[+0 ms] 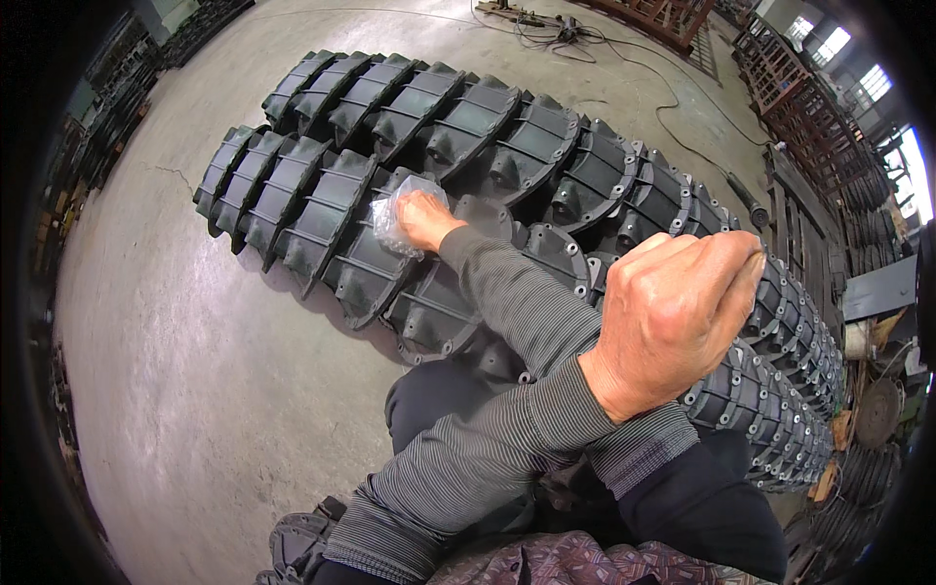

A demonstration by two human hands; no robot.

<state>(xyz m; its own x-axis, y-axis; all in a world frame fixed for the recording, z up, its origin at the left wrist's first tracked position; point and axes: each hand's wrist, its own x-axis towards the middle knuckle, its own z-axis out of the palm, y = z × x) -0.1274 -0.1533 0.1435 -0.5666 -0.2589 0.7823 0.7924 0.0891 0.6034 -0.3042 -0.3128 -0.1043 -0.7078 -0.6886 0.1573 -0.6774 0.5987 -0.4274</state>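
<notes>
My forearms cross in front of me. The left one reaches over to the right, where my left hand (678,317) is closed with its fingers pressed together; whatever it may hold is hidden. Stretched out to the far left, my right hand (422,220) is closed on a crumpled clear plastic bag (392,226), its fingertips partly hidden by the film. The bag rests against a row of dark grey ribbed metal castings (283,195), curved like housings and packed side by side. Behind them runs a second row of the same castings (473,112).
Both rows of castings extend to the lower right past my left hand. Concrete floor (175,292) lies to the left. A cable (663,107) with a hand tool (749,203) trails beyond the rows. Rusty metal racks (799,83) and stacked parts line the right side.
</notes>
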